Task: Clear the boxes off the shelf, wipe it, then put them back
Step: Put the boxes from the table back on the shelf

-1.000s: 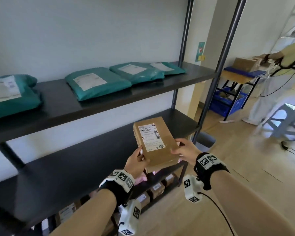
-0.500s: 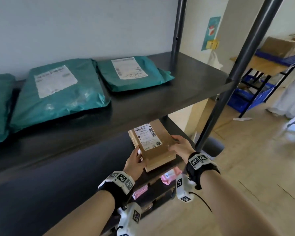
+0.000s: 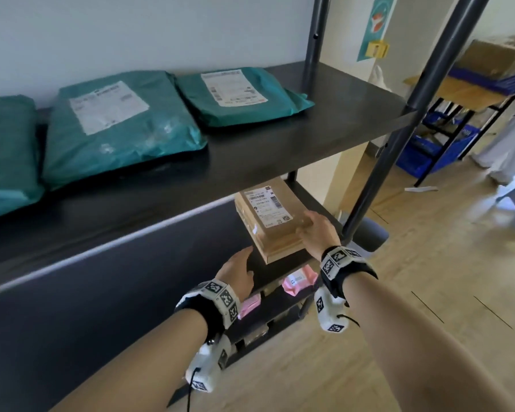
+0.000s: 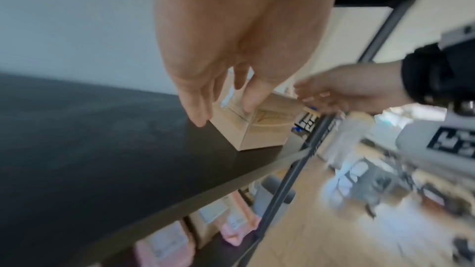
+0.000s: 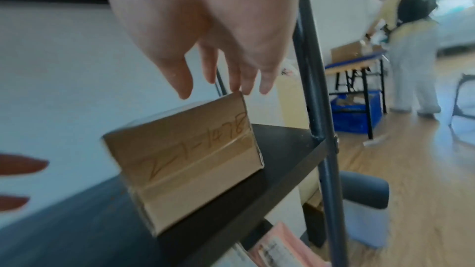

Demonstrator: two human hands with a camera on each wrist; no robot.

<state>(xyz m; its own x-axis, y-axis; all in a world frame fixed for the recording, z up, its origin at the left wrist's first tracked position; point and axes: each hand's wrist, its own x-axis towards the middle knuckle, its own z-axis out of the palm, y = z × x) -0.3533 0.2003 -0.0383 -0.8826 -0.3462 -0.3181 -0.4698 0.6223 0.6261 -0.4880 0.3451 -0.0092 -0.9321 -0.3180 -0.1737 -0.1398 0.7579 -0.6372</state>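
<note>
A brown cardboard box [image 3: 268, 221] with a white label lies flat at the right end of the black middle shelf [image 3: 125, 295]. My right hand [image 3: 311, 228] has straight fingers that touch the box's right edge; in the right wrist view the right hand [image 5: 226, 84] hovers at the top far corner of the box [image 5: 185, 159]. My left hand [image 3: 238, 267] is off the box, just below and to its left at the shelf's front edge. In the left wrist view the relaxed left hand [image 4: 221, 109] hangs in front of the box [image 4: 257, 129] and holds nothing.
Three teal mailer bags [image 3: 122, 126] lie on the upper shelf, which overhangs the box. Pink parcels [image 3: 298, 282] and small boxes fill the lower shelf. A dark upright post [image 3: 378, 173] stands right of the box, a grey bin [image 5: 365, 206] beyond. Another person [image 5: 411, 48] works at a far table.
The box, held up by both hands before, now sits on the middle shelf. My left hand has let go and drawn back; my right hand's grip has loosened to a touch.
</note>
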